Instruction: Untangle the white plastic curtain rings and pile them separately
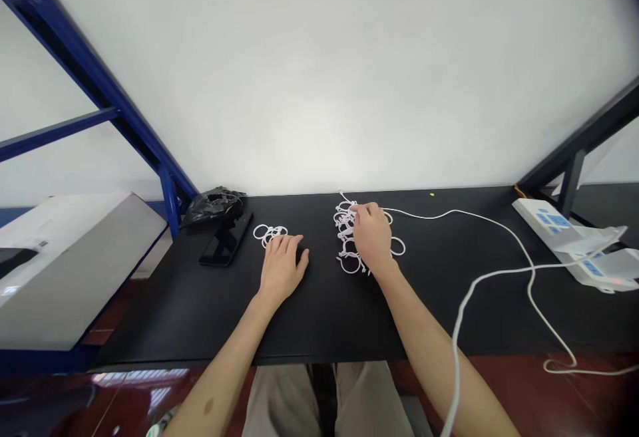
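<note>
My left hand (282, 265) lies palm down on the black table, fingers stretched out and thumb apart. Its fingertips touch or partly cover a small group of thin white loops (269, 232). To the right, my right hand (372, 232) rests over a larger cluster of white loops (349, 264) with knot-like ends and short tails. The fingers of that hand are curled together at the top of the cluster, seemingly gripping a loop. My palm hides part of the pile, and the exact pinch point is covered.
A black phone (227, 241) and a crumpled black plastic bag (214, 204) lie at the left. A white cable (519, 241) winds across the right side to a white power strip (564, 237). A blue metal frame (107, 84) and a white box (94, 257) flank the table (329, 317).
</note>
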`<state>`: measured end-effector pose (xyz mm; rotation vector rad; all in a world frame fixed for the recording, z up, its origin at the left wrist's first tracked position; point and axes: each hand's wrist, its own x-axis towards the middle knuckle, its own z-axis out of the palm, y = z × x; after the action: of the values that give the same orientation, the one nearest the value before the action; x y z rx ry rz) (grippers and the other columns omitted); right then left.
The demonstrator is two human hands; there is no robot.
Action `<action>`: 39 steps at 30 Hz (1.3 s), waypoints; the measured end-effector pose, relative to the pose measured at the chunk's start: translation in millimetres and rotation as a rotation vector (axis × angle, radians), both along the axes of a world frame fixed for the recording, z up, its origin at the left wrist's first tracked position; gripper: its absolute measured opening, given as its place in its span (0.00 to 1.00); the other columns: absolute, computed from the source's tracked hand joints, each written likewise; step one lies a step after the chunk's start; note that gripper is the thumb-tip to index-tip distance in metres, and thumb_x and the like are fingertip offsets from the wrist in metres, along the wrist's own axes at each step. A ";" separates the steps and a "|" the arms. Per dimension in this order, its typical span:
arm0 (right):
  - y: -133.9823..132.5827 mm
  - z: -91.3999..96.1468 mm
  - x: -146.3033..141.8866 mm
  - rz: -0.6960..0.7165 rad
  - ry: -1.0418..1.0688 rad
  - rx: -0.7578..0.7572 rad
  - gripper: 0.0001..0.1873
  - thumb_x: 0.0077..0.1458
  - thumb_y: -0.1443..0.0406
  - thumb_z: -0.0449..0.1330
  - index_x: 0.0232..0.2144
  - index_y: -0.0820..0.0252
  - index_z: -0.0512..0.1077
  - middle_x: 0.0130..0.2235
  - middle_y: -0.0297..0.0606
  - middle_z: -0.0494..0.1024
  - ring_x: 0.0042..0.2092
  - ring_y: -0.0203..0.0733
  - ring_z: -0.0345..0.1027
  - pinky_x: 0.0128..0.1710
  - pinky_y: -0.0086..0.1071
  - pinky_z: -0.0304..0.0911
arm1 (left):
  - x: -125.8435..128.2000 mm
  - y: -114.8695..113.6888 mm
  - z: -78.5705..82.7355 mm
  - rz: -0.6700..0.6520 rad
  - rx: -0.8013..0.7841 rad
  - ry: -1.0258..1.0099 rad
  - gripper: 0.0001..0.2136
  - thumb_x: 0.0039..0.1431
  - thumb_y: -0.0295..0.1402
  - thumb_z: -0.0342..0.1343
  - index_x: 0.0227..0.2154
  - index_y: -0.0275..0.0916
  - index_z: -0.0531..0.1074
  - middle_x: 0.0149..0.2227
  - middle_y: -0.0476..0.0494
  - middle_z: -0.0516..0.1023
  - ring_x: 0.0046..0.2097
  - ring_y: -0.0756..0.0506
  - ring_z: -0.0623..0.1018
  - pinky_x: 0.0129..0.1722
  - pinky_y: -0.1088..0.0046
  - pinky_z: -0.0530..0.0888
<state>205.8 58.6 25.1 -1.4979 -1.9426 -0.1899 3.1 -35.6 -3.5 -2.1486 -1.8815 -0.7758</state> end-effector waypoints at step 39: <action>-20.8 -15.2 -33.0 0.432 -0.060 -0.112 0.14 0.61 0.71 0.53 0.44 0.60 0.78 0.40 0.45 0.75 0.45 0.48 0.65 0.49 0.42 0.63 | -6.6 3.0 -5.3 0.042 0.017 -0.433 0.10 0.67 0.32 0.48 0.37 0.41 0.75 0.34 0.47 0.81 0.36 0.47 0.80 0.39 0.72 0.73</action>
<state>172.9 37.8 9.9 -1.1130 -2.3033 0.0671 -3.5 -32.6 -8.8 -2.0445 -2.0919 -1.3297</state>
